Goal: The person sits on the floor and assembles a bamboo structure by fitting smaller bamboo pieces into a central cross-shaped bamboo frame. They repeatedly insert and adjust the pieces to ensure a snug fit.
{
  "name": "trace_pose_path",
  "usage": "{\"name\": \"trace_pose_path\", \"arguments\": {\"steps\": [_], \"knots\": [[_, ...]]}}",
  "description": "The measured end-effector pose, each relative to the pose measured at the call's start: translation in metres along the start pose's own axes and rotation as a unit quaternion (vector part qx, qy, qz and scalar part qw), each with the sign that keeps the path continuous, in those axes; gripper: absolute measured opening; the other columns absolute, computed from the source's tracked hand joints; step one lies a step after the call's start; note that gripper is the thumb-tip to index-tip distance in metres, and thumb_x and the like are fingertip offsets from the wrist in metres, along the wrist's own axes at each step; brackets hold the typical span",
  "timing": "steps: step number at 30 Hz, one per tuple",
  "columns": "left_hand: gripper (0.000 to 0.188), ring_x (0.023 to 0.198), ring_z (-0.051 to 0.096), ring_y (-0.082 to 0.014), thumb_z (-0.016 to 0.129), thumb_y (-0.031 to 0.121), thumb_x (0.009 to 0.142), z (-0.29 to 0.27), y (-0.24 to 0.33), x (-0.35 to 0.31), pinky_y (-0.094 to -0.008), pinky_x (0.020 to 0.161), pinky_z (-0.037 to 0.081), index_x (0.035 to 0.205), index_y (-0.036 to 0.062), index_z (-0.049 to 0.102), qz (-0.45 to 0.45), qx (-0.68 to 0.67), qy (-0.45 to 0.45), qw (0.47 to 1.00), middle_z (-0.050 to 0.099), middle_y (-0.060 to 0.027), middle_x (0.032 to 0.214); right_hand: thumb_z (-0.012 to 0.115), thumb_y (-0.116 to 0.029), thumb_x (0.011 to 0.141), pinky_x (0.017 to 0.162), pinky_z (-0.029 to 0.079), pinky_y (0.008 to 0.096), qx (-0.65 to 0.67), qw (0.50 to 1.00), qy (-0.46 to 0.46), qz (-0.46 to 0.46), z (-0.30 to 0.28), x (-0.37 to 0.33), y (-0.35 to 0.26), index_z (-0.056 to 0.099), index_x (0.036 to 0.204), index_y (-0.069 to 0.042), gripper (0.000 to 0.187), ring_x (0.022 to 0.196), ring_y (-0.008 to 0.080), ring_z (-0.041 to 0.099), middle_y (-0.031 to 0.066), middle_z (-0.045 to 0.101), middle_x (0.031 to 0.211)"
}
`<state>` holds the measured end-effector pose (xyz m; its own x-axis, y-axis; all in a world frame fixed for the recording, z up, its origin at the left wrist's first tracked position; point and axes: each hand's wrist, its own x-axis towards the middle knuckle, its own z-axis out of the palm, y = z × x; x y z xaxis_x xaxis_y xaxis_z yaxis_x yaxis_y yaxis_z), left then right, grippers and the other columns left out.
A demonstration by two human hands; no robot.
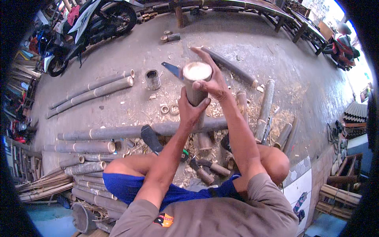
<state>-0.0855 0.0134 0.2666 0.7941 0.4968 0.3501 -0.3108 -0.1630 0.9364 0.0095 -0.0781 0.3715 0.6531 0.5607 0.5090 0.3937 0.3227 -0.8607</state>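
A thick bamboo tube [197,71] stands upright between my hands, its pale round end facing up. My left hand [191,110] wraps around the tube's side, below that end. Higher up, my right hand [215,79] grips the rim, with the thumb on the near edge and the fingers reaching around the far right side. A saw blade [171,70] sticks out to the left of the tube; its handle is hidden. Under my forearms lies a long grey bamboo pole [102,132], crossing from left to right.
Two bamboo poles [94,93] and a dark-mouthed bamboo cup [152,79] lie to the left. More poles [266,102] rest on the right among wood shavings. Cut bamboo is stacked at lower left. A motorcycle [94,29] stands at far left, and a low bamboo bench [237,6] at the back.
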Motion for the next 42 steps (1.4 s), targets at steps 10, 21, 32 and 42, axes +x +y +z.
{"name": "trace_pose_path", "arguments": {"steps": [10, 21, 32, 42], "knots": [[0.081, 0.097, 0.068, -0.0175, 0.097, 0.043, 0.057, -0.008, -0.010, 0.014, -0.0345, 0.085, 0.055, 0.117, 0.0001, 0.063, -0.035, -0.083, -0.048, 0.995, 0.071, -0.0076, 0.108, 0.088, -0.049, 0.062, 0.092, 0.050, 0.0303, -0.029, 0.996, 0.070, 0.046, 0.014, -0.018, 0.006, 0.059, 0.124, 0.002, 0.085, 0.103, 0.0166, 0.064, 0.0077, 0.065, 0.113], [0.077, 0.094, 0.069, -0.0156, 0.095, 0.042, 0.056, -0.022, -0.025, 0.022, -0.0329, 0.085, 0.055, 0.112, -0.0013, 0.065, -0.098, -0.147, -0.099, 0.979, 0.072, -0.0066, 0.105, 0.087, -0.042, 0.063, 0.094, 0.050, 0.0298, -0.066, 0.994, 0.087, -0.002, 0.021, -0.016, 0.010, 0.059, 0.123, 0.001, 0.078, 0.107, 0.0163, 0.062, 0.0080, 0.064, 0.110], [0.087, 0.105, 0.068, -0.0189, 0.090, 0.042, 0.064, 0.009, 0.024, 0.011, -0.0359, 0.092, 0.054, 0.130, -0.0032, 0.059, -0.015, -0.020, 0.009, 1.000, 0.072, -0.0112, 0.112, 0.086, -0.057, 0.052, 0.089, 0.051, 0.0317, 0.000, 0.997, -0.042, 0.069, -0.007, -0.001, 0.000, 0.063, 0.116, 0.005, 0.093, 0.101, 0.0196, 0.066, 0.0113, 0.066, 0.109], [0.097, 0.111, 0.065, -0.0165, 0.093, 0.045, 0.059, 0.011, 0.024, 0.011, -0.0349, 0.097, 0.052, 0.136, -0.0023, 0.057, 0.022, -0.096, -0.052, 0.994, 0.070, -0.0107, 0.118, 0.086, -0.048, 0.053, 0.092, 0.051, 0.0328, 0.012, 0.998, -0.057, -0.019, -0.019, -0.013, 0.005, 0.064, 0.114, 0.001, 0.081, 0.100, 0.0197, 0.066, 0.0089, 0.067, 0.107]]}}
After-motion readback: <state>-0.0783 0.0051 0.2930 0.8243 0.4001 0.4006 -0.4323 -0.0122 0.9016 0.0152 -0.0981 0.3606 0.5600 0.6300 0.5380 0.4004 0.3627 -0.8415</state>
